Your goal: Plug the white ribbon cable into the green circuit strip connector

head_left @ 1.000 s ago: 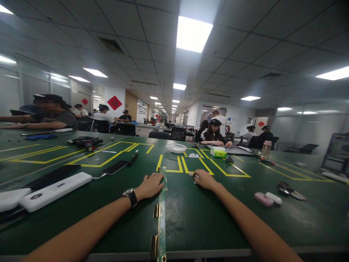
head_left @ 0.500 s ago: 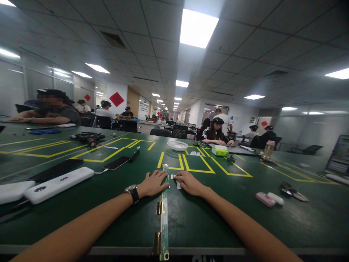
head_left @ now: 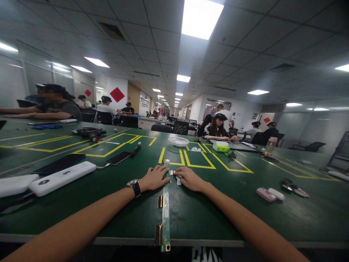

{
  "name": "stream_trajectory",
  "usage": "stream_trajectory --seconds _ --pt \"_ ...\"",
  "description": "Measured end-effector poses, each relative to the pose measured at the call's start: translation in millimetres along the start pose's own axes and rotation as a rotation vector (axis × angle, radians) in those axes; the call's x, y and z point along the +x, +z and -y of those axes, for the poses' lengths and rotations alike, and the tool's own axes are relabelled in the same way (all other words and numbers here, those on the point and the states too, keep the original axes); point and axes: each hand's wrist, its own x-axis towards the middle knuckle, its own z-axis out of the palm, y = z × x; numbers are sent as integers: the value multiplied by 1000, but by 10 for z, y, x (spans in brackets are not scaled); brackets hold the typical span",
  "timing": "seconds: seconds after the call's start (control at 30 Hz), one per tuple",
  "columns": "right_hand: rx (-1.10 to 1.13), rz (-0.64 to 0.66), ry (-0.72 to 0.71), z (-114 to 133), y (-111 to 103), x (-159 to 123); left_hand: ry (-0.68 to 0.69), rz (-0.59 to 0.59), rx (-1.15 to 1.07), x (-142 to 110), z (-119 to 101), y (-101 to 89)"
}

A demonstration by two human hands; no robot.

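A long, narrow green circuit board point(head_left: 167, 207) lies lengthwise in front of me, its near end reaching past the table edge. Two gold-coloured flaps stick out from its left side. My left hand point(head_left: 155, 178), with a watch point(head_left: 134, 187) on the wrist, lies over the far part of the board, fingers across it and thumb on its surface, gripping it. Just right of the board, my right hand point(head_left: 188, 179) has its fingers closed at a small white piece point(head_left: 172, 172). Under that hand a scrap of white paper or tissue point(head_left: 179, 181) shows partly.
On the green table point(head_left: 122, 222) lie a white power bank point(head_left: 65, 178), phones point(head_left: 118, 158), a white basket point(head_left: 178, 141), a green tissue pack point(head_left: 221, 146), pink and white cases point(head_left: 265, 194) and a bottle point(head_left: 271, 145). A co-worker point(head_left: 218, 127) sits across the table.
The view has tilted and shifted slightly, so everything sits a little differently in the picture. Both hands keep nearly the same place at the board and the white piece.
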Motion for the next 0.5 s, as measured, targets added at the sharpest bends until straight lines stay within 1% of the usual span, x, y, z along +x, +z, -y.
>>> stream_trajectory --seconds 0.27,0.5 --pt "7 -7 -16 15 0 1 -13 17 -11 2 -6 -9" --pt "16 6 -13 21 -22 -3 3 3 -1 -5 -5 -20"
